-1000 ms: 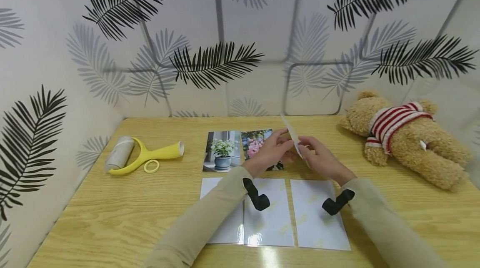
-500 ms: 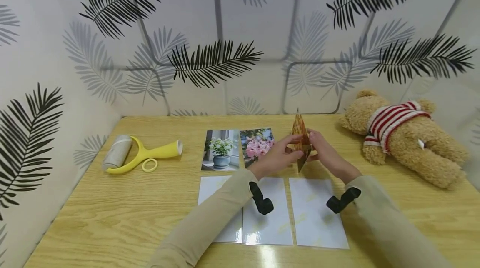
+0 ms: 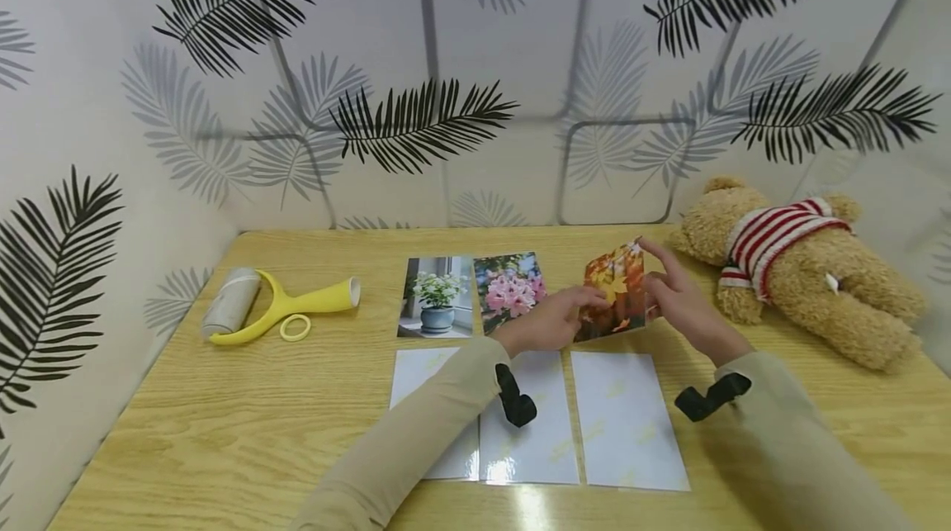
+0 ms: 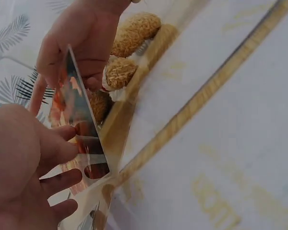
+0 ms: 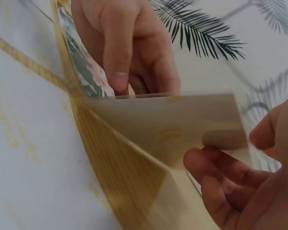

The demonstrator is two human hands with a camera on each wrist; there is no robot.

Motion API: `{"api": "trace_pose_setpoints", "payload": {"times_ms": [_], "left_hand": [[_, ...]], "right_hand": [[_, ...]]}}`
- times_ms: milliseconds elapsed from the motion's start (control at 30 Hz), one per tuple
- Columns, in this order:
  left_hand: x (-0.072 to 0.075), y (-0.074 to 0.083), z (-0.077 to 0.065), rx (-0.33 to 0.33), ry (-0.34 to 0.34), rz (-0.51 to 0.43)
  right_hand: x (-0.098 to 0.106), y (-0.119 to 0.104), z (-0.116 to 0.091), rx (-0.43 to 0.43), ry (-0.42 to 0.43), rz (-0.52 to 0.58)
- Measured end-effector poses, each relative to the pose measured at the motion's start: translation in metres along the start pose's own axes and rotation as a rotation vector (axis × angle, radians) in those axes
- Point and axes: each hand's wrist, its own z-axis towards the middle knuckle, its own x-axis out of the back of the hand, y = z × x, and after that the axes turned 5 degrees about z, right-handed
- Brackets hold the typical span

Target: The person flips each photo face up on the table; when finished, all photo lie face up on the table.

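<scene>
An autumn-leaf photo print [image 3: 617,287] is held tilted up above the table, its picture side toward the head camera. My right hand [image 3: 691,312] pinches it near its right edge, with the index finger at the top corner. My left hand [image 3: 546,320] touches the picture face with its extended fingers [image 4: 62,182]. The right wrist view shows the pale back [image 5: 168,127] of the print. Left of it lie a pink-flower photo [image 3: 511,291], partly covered by the left hand, and a potted-plant photo [image 3: 437,296].
Three white-backed sheets [image 3: 627,419] lie in a row in front, partly under the left sleeve. A yellow slingshot-shaped handle [image 3: 312,300] with a grey roll [image 3: 230,304] and a yellow ring [image 3: 295,328] sit left. A teddy bear [image 3: 810,275] lies right, by the wall.
The print has turned from edge-on, and its autumn-leaf face now shows. My right hand has moved right to the print's edge. The left hand has stayed nearly in place.
</scene>
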Motion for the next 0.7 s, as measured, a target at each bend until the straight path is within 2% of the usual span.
{"api": "trace_pose_setpoints", "payload": {"times_ms": [133,233,467,700], "left_hand": [[0.001,-0.003,0.001,-0.101,-0.073,0.146],[0.001,-0.003,0.002,-0.139,-0.099,0.223],[0.001,-0.003,0.002,-0.116,-0.12,0.313],[0.004,-0.005,-0.001,-0.095,-0.139,0.378]], "right_hand": [[0.003,0.011,-0.001,-0.023,0.011,-0.109],[0.006,0.018,-0.001,-0.056,0.009,-0.156],[0.008,0.026,0.005,-0.086,-0.005,-0.212],[0.005,0.033,0.017,-0.033,0.006,-0.364]]}}
